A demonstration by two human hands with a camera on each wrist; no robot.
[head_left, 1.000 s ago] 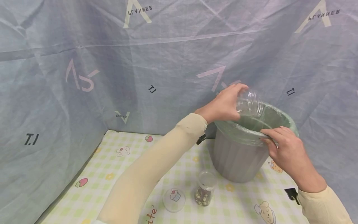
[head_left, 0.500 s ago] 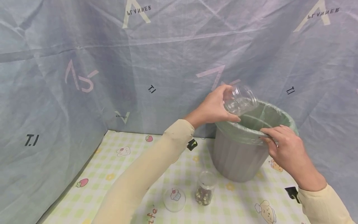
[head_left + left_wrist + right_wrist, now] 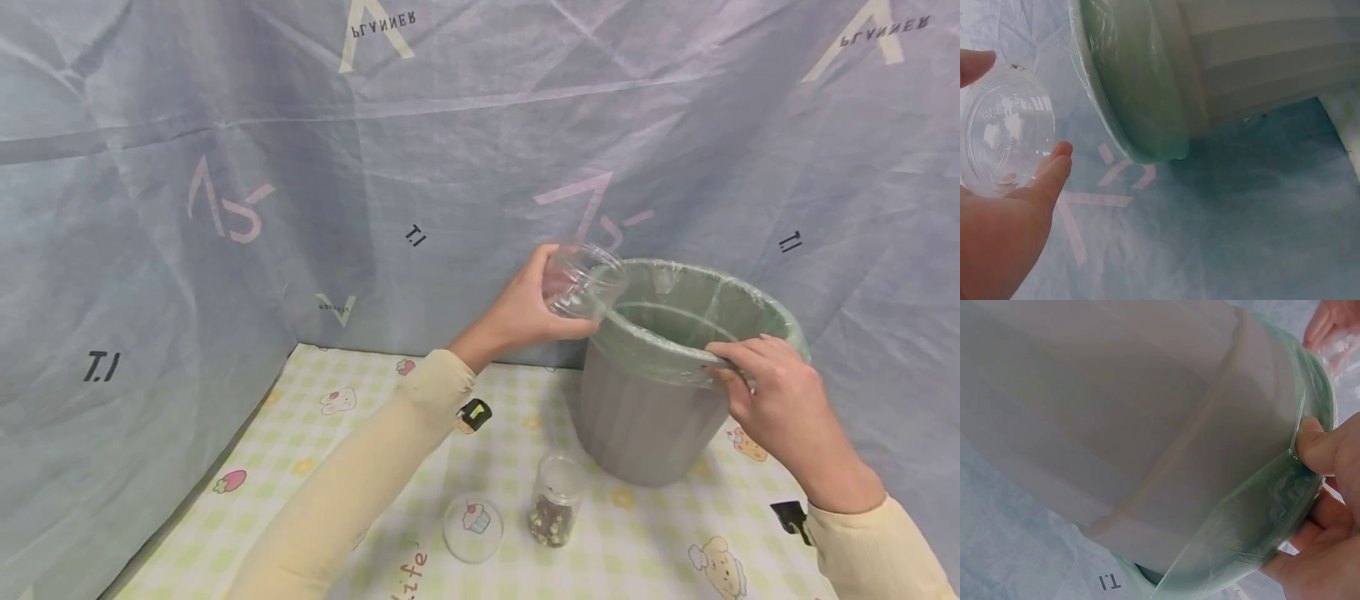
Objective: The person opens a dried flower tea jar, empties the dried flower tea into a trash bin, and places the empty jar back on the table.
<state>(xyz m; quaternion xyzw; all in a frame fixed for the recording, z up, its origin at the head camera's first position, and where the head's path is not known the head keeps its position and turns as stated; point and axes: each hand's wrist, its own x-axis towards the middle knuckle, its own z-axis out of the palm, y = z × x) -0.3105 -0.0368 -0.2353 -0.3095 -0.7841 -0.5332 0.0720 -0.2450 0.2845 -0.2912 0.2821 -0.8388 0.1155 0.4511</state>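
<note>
My left hand [image 3: 525, 304] holds a clear plastic jar [image 3: 585, 282], tilted, at the left rim of a grey trash bin [image 3: 648, 425]. In the left wrist view the jar's base [image 3: 1010, 131] lies between thumb and fingers, and no contents show in it. My right hand [image 3: 783, 408] pinches the near rim of the bin, over the green bin liner [image 3: 757, 312] folded across it. In the right wrist view the thumb [image 3: 1316, 447] presses the liner from outside. The bin's floor is hidden from the head view.
A second clear jar [image 3: 555, 504], partly filled with dark and pale bits, stands in front of the bin. A round clear lid [image 3: 473, 528] lies left of it on the checked tablecloth [image 3: 315, 492]. A grey-blue cloth [image 3: 465, 183] hangs behind.
My left hand has moved left with the jar, from over the bin's opening to its left rim, and the jar's mouth has tipped upward somewhat. My right hand has stayed on the rim.
</note>
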